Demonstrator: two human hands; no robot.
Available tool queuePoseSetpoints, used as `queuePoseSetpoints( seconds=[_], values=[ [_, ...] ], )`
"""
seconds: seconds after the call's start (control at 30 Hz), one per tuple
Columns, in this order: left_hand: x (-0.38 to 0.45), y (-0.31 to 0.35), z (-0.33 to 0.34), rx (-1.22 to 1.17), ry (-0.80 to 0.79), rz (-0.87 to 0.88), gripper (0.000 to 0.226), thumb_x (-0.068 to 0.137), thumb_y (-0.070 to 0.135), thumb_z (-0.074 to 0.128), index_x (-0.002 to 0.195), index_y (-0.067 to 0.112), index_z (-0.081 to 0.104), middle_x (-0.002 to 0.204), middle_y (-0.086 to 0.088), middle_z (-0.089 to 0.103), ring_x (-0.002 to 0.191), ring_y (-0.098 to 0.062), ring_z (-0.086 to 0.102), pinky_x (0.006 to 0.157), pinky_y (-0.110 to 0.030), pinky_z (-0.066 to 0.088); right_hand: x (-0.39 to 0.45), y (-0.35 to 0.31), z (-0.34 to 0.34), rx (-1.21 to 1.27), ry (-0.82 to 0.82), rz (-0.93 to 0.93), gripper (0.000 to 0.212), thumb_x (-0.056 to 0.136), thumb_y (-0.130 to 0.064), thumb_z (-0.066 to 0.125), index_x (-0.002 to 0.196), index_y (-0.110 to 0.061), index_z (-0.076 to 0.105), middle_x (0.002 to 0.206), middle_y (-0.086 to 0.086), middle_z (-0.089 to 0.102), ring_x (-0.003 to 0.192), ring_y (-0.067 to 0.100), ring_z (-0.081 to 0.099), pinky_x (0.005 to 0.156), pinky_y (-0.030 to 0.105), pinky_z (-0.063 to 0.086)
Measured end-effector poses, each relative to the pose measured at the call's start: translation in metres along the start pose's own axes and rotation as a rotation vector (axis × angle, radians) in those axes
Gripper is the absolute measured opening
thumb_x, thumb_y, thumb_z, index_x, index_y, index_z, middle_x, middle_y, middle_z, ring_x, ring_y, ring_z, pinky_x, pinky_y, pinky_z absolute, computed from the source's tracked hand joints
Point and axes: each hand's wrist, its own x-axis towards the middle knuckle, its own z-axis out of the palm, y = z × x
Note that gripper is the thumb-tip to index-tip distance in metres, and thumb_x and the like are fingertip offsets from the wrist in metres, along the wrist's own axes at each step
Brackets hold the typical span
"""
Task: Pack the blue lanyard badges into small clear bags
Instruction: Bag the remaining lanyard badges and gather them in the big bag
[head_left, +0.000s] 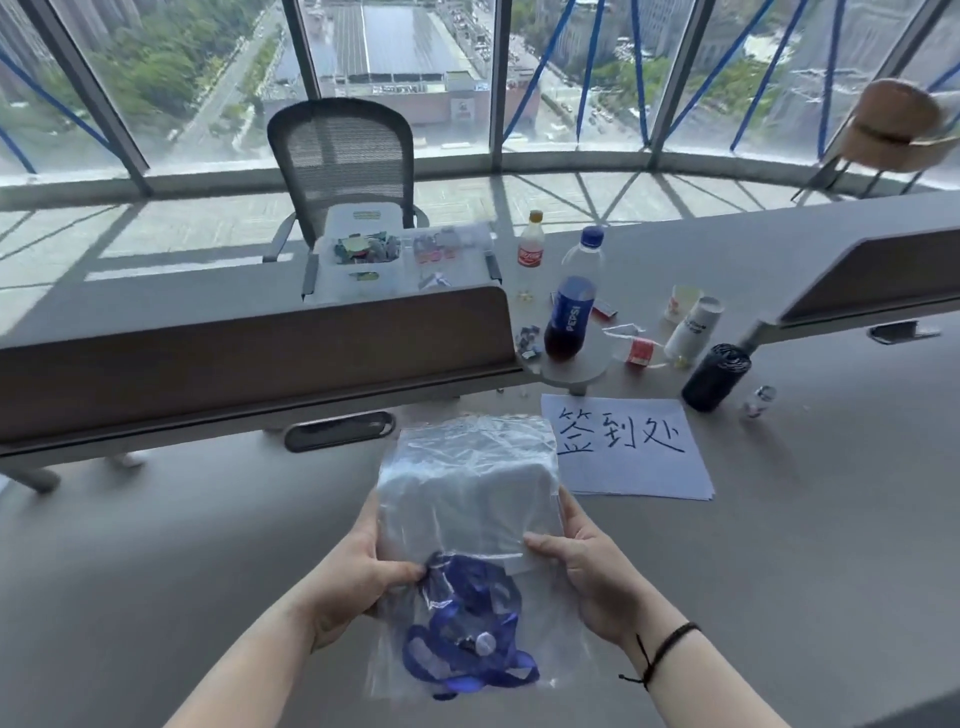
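A clear plastic bag is held up over the grey desk, its far end toward the divider. A bunched blue lanyard badge lies inside the bag at the end nearest me. My left hand grips the bag's left edge, thumb on top beside the lanyard. On the right edge my right hand pinches the bag, thumb pressed on its upper face. A black cord sits on that wrist.
A white sheet with black handwritten characters lies just right of the bag. Behind it stand a Pepsi bottle, a water bottle, a small cola bottle, paper cups and a black cylinder. A brown divider crosses ahead.
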Motion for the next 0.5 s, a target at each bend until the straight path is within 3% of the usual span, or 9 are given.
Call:
queuePoseSetpoints(
  seconds=[0.17, 0.3, 0.43, 0.5],
  values=[
    [0.028, -0.008, 0.028, 0.096, -0.137, -0.004, 0.086, 0.087, -0.004, 0.069, 0.137, 0.052, 0.028, 0.104, -0.003, 0.067, 0.058, -0.004, 0.066, 0.04, -0.023, 0.041, -0.014, 0.014, -0.029, -0.024, 0.153, 0.021, 0.065, 0.094, 0.009, 0.052, 0.135, -0.041, 0.054, 0.124, 0.012, 0.07, 0.103, 0.036, 0.068, 0.084, 0.047, 0.059],
    [0.05, 0.0, 0.052, 0.143, -0.219, -0.024, 0.098, 0.081, 0.001, 0.071, 0.142, 0.058, 0.019, 0.118, -0.008, 0.064, 0.068, -0.013, 0.067, 0.045, -0.026, 0.044, -0.023, 0.012, -0.058, 0.025, 0.209, 0.016, 0.066, 0.094, 0.007, 0.054, 0.138, -0.043, 0.052, 0.128, 0.017, 0.067, 0.118, 0.045, 0.061, 0.099, 0.061, 0.048],
    [0.071, 0.011, 0.085, 0.171, -0.238, -0.056, 0.108, 0.076, 0.0, 0.065, 0.143, 0.064, 0.01, 0.119, -0.001, 0.065, 0.082, -0.021, 0.074, 0.051, -0.03, 0.052, -0.029, 0.008, -0.086, 0.094, 0.247, -0.001, 0.065, 0.093, 0.009, 0.052, 0.137, -0.039, 0.054, 0.126, 0.016, 0.068, 0.11, 0.039, 0.066, 0.082, 0.048, 0.06],
    [0.085, 0.016, 0.105, 0.211, -0.236, -0.09, 0.113, 0.073, 0.002, 0.063, 0.142, 0.068, 0.004, 0.118, -0.004, 0.067, 0.093, -0.03, 0.074, 0.058, -0.036, 0.055, -0.029, 0.006, -0.108, 0.109, 0.279, 0.01, 0.064, 0.094, 0.008, 0.051, 0.136, -0.039, 0.054, 0.125, 0.016, 0.068, 0.11, 0.04, 0.067, 0.082, 0.05, 0.059]
  ],
)
